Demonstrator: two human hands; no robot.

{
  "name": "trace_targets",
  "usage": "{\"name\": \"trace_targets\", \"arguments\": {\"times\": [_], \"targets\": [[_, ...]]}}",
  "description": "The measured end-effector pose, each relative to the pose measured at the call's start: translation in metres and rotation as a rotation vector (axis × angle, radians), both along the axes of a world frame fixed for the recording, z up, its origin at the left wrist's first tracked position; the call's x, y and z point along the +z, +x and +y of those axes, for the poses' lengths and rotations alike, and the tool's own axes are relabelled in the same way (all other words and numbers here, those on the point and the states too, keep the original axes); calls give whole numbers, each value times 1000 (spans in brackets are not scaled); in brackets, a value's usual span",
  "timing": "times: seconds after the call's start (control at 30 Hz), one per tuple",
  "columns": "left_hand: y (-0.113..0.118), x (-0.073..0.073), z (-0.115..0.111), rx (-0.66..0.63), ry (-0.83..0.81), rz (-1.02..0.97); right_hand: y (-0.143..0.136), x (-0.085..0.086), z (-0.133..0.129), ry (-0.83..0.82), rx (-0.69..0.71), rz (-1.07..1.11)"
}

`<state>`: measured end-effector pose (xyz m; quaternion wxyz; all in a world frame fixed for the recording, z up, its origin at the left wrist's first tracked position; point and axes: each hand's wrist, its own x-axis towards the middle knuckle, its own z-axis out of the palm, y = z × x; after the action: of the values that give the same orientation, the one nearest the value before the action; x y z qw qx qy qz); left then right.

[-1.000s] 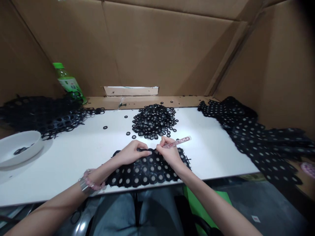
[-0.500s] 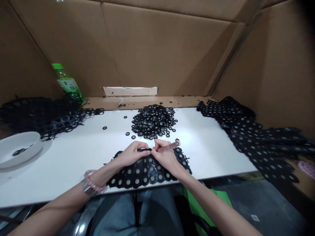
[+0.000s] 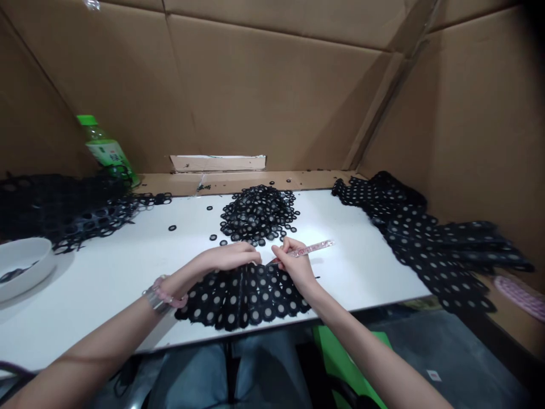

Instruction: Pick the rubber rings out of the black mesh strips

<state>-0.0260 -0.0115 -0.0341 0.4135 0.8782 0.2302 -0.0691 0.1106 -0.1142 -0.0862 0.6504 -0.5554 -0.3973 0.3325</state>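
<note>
A black sheet dotted with pale grey discs (image 3: 232, 301) lies on the white table near its front edge, with a ridge down its middle. At the sheet's far edge, my left hand (image 3: 234, 257) is closed on the material, fingers bent and fingertips partly hidden. My right hand (image 3: 298, 267) pinches a slim tool with a clear, red-printed handle (image 3: 317, 246). The tool's dark, narrow tip points left toward my left fingertips at the sheet's edge; its exact kind is unclear. Just beyond my hands is a heap of small black rings with pale centres (image 3: 259, 213).
A white bowl (image 3: 36, 264) holding dark pieces stands at the left. Behind it lie black perforated netting (image 3: 63, 199) and a green-capped bottle (image 3: 108, 149). More dotted black sheets (image 3: 426, 244) drape over the right side. Cardboard walls (image 3: 264, 91) enclose the table.
My right hand has swung the tool so its handle extends further right. My left hand has turned flatter over the sheet's edge. The view has shifted slightly.
</note>
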Motion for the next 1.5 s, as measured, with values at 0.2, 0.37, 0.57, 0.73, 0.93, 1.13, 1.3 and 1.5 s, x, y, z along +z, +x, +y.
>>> {"name": "trace_targets", "arguments": {"times": [0.2,0.37,0.57,0.73,0.93,1.13,1.3,1.5], "targets": [[3,-13,-2,-5,71,41,0,-1,-3,-37,-40,-141],[-2,-16,-4,-29,33,31,-1,-1,-3,-47,-50,-154],[-8,-23,-11,18,13,-150,-1,2,-3,-119,-38,-283],[-10,-25,-16,56,14,-191,-1,3,-4,-110,-28,-306],[-10,-30,-16,91,-66,-276,-6,6,-5,-109,-21,-432],[-11,-33,-15,91,-132,-310,-8,8,-4,-92,18,-462],[-8,-22,-15,67,29,-240,8,1,-2,-40,-74,20],[12,-9,-13,39,-4,-23,15,1,-8,1,-78,95]]}}
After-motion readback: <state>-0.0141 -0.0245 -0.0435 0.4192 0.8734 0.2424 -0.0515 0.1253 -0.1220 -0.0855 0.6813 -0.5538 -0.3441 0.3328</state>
